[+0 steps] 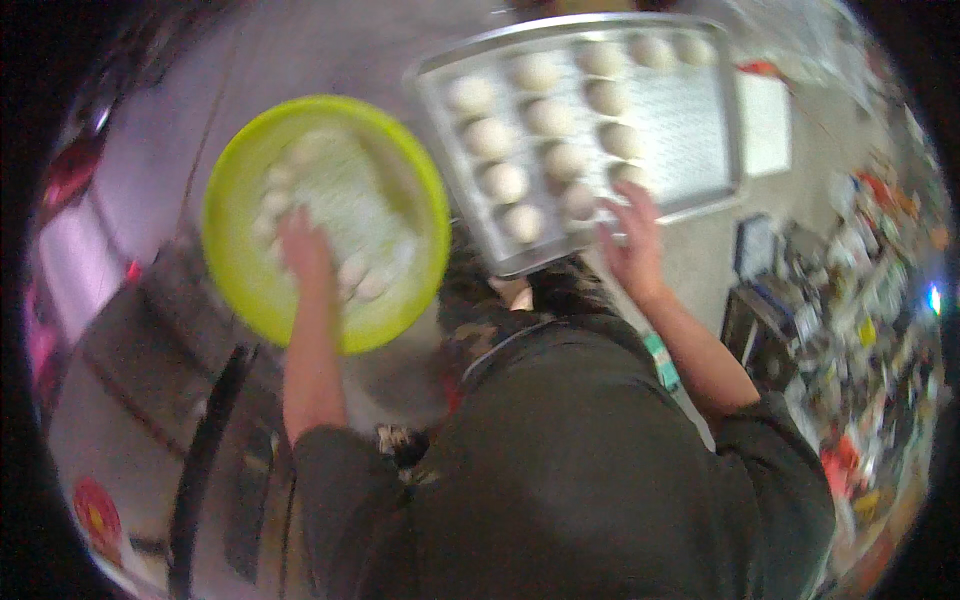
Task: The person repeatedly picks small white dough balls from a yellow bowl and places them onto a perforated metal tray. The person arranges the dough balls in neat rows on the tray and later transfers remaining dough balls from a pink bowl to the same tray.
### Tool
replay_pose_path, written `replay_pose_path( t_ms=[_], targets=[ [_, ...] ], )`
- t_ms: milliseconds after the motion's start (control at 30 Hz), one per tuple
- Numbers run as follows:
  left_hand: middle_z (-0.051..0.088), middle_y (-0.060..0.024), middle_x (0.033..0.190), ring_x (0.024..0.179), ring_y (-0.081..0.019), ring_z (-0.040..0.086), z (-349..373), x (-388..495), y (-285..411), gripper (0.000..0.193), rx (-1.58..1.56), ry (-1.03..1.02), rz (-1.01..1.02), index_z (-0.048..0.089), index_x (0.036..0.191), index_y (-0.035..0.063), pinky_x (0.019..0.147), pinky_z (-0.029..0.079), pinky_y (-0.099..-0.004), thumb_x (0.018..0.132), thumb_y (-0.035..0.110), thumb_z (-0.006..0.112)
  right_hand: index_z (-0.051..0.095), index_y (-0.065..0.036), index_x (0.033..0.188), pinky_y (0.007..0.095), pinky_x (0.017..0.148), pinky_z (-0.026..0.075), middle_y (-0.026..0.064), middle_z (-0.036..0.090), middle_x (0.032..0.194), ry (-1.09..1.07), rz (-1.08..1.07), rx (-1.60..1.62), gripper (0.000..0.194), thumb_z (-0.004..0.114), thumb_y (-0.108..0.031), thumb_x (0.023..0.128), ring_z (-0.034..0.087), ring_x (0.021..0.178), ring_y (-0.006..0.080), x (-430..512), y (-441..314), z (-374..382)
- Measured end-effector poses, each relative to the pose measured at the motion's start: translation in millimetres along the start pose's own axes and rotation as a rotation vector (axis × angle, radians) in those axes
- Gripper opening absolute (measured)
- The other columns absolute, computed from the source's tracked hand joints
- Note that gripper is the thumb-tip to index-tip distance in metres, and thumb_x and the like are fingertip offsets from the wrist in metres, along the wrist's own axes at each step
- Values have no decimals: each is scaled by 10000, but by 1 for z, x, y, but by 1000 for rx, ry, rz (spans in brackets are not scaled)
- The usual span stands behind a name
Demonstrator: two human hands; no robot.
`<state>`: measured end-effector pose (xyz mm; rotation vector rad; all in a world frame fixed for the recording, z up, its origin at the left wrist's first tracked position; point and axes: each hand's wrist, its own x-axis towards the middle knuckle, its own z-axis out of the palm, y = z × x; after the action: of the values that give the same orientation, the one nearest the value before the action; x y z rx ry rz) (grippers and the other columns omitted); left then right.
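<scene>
My left hand (304, 244) is inside a yellow-green basin (437, 225), fingers down beside pale dough balls (276, 202) at the basin's left side. Blur hides whether those fingers grip one. White powder (352, 195) that looks like flour covers much of the basin floor, and more balls (367, 283) lie to the right of my wrist. My right hand (631, 244) is at the near edge of a metal tray (686, 127), fingers apart. Its fingertips are close to a dough ball (630, 174); whether they touch is unclear. Several more balls (566, 161) sit in rough rows on the tray.
A dark, box-like piece of equipment (127, 360) stands at the left. Cluttered small items (847, 300) and a dark box (757, 322) are at the right. A white flat object (765, 124) shows past the tray's right edge. A strap (660, 360) with a green part runs alongside my right arm.
</scene>
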<state>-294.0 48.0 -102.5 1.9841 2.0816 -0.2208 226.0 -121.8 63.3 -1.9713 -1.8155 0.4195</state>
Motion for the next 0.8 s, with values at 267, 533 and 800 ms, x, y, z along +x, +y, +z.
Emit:
replay_pose_path(
  t_ms=[267, 533, 800],
  targets=[
    [610, -123, 1422, 1339, -259, 577, -101, -33, 100, 478, -1480, -457, -531, 524, 1505, 23, 1055, 536, -444, 1079, 218, 620, 644, -76, 1294, 562, 1114, 473, 191, 595, 1427, -50, -161, 419, 470, 797, -87, 850, 580, 1306, 437, 38, -78, -1],
    [587, -121, 1482, 1363, -264, 573, -136, -113, 273, 565, -1717, -1060, -378, 514, 1507, 47, 1141, 484, -438, 1159, 481, 417, 591, -19, 1363, 535, 1116, 459, 198, 598, 1361, -244, -313, 628, 548, 766, -180, 869, 573, 1285, 428, 72, -85, -7],
    [510, -157, 1595, 1420, -293, 554, -116, -113, 461, 847, -1612, -1293, -366, 378, 1599, -1, 1108, 516, -488, 1123, 690, 256, 548, -52, 1472, 527, 1087, 469, 206, 586, 1381, -213, -150, 299, 702, 816, -231, 848, 589, 1250, 419, 44, 56, -62]
  ],
)
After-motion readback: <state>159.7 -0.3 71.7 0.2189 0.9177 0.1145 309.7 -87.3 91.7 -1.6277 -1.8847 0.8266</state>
